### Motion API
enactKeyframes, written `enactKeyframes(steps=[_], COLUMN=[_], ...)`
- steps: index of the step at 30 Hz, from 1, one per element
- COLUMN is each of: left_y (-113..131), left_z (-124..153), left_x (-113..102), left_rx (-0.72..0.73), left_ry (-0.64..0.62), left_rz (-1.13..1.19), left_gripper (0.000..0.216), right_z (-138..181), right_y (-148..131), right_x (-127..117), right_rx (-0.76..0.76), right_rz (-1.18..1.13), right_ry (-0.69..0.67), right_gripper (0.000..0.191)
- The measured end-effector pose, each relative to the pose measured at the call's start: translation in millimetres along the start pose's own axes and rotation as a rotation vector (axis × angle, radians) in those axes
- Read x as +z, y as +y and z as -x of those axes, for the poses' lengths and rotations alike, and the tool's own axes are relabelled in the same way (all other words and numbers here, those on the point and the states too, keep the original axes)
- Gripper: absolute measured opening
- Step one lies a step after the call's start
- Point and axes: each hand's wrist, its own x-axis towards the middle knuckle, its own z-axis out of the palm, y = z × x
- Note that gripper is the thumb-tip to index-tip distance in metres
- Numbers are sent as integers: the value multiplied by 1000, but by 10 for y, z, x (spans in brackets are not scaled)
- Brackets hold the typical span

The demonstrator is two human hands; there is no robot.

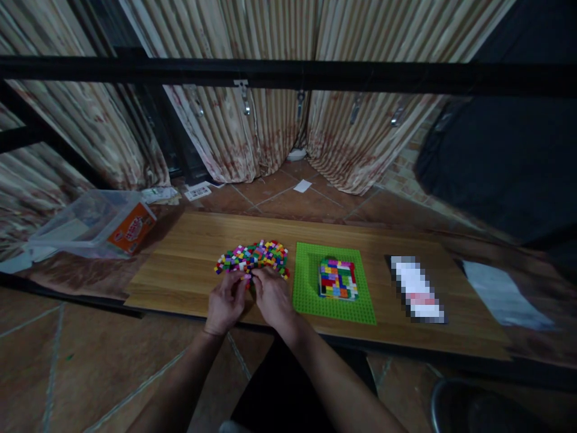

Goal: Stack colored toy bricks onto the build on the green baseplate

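A loose heap of small, multicoloured toy building bricks (pixel 252 255) lies on the wooden board. At its near edge is my left hand (pixel 225 302), its fingers bent and drawn together; whatever they pinch is too small to make out. Beside it my right hand (pixel 271 296) reaches in from the right with fingers curled, and its fingertips are partly hidden among the bricks. A pink brick (pixel 246 276) shows between the two hands. To the right, a green studded baseplate (pixel 308 288) carries a block built of many-coloured bricks (pixel 338 279).
The wooden board (pixel 175 270) rests on a low table. Right of the baseplate lies a phone-like object with a blurred screen (pixel 417 288), then a clear plastic packet (pixel 505 294). A transparent bin (pixel 94 222) with an orange label stands at left. Curtains (pixel 270 132) hang behind.
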Motion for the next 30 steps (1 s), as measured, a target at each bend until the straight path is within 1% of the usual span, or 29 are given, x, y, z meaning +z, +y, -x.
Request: enactKeyframes(steps=[8,13,22,25,30], left_y=[42,21,3,-16,-19], left_z=[-2,12,14,15,4], left_x=[-29,-24,-9,-5,-11], left_rx=[68,78,48,44,73], left_ry=[-15,26,31,68,37], left_rz=[-3,-5,12,4,-20], left_gripper=[18,18,16,15,18], right_z=[6,-14,78,86,122], right_y=[-36,-48,-100,-111,-88], right_x=[20,62,166,134,-17], right_rx=[-25,-17,37,52,70], right_rz=[-71,-45,63,44,-52], right_ry=[-10,-7,95,141,183], right_gripper=[28,27,31,31,29])
